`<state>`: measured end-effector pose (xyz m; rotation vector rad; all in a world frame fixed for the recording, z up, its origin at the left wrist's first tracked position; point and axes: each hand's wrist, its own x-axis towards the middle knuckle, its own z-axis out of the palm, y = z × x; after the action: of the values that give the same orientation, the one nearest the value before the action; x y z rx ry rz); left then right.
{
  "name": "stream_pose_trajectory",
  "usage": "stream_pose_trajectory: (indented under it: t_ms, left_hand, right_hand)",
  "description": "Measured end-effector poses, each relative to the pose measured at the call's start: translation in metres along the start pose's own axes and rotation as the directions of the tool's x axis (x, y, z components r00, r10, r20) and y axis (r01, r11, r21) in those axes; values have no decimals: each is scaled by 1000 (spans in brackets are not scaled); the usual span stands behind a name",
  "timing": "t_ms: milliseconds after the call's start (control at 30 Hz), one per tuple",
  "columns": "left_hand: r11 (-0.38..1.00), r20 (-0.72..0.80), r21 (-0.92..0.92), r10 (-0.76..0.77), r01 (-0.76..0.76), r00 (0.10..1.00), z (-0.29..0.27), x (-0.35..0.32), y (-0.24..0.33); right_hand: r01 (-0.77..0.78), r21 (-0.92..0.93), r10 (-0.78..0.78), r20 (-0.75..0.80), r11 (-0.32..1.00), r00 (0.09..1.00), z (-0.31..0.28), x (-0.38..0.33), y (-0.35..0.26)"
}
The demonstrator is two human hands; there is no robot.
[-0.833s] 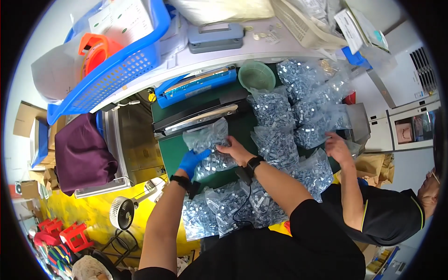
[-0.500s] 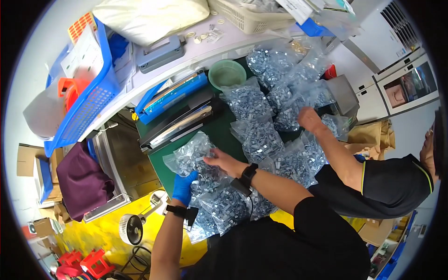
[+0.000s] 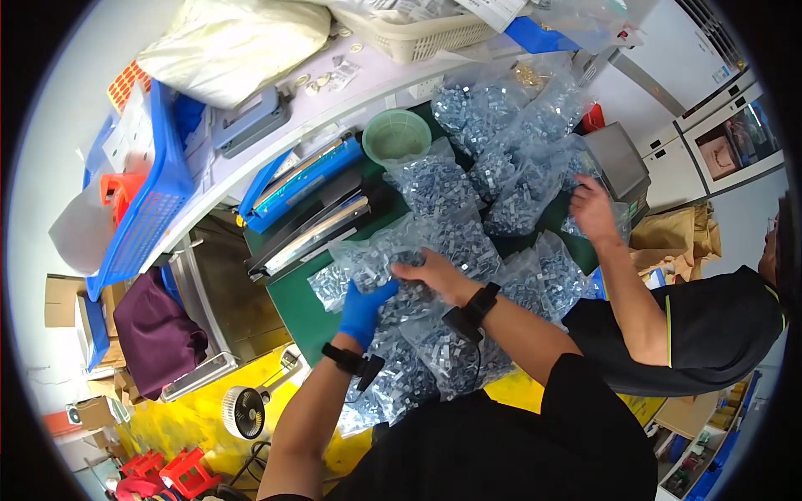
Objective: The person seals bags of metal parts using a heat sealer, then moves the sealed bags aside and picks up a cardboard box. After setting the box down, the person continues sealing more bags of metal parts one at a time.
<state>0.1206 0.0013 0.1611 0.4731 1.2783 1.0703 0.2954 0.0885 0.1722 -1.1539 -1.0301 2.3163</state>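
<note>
My left hand (image 3: 365, 311), in a blue glove, grips the lower edge of a clear plastic bag of small metal parts (image 3: 361, 265) lying on the green mat (image 3: 302, 305). My bare right hand (image 3: 428, 272) presses on the same bag from the right, with a black band on its wrist. Several more bags of metal parts (image 3: 451, 351) are heaped under and around both hands. A co-worker's hand (image 3: 591, 207) reaches into other bags (image 3: 518, 184) at the right.
A green bowl (image 3: 396, 134) stands behind the bags. Blue and black folders (image 3: 305, 196) lie left of it. A blue basket (image 3: 146, 200) sits at the far left, a grey machine (image 3: 620, 163) at the right, a small fan (image 3: 245, 412) on the yellow floor.
The view has swung, so the bench sits higher and further right. Both hands have stayed on the bag of metal parts, drawing it nearer to me. The co-worker's hand moved up among the bags.
</note>
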Motion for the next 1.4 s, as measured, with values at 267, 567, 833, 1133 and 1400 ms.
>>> stream_pose_trajectory:
  t_ms: [267, 567, 833, 1133, 1400]
  left_hand:
    - [973, 1, -231, 20, -19, 1000, 78, 93, 12]
    - [977, -35, 77, 204, -201, 978, 110, 186, 24]
    - [837, -1, 496, 268, -233, 963, 124, 171, 19]
    - [921, 3, 260, 301, -291, 954, 110, 178, 14]
    - [704, -98, 675, 383, -221, 919, 68, 159, 4]
  right_hand:
    - [59, 200, 13, -344, 978, 939, -75, 1, -58]
    - [125, -728, -518, -347, 675, 782, -154, 75, -91]
    - [65, -897, -720, -305, 437, 624, -166, 79, -63]
    - [148, -832, -657, -298, 534, 693, -154, 82, -70]
    - [168, -972, -926, -90, 162, 367, -151, 53, -45]
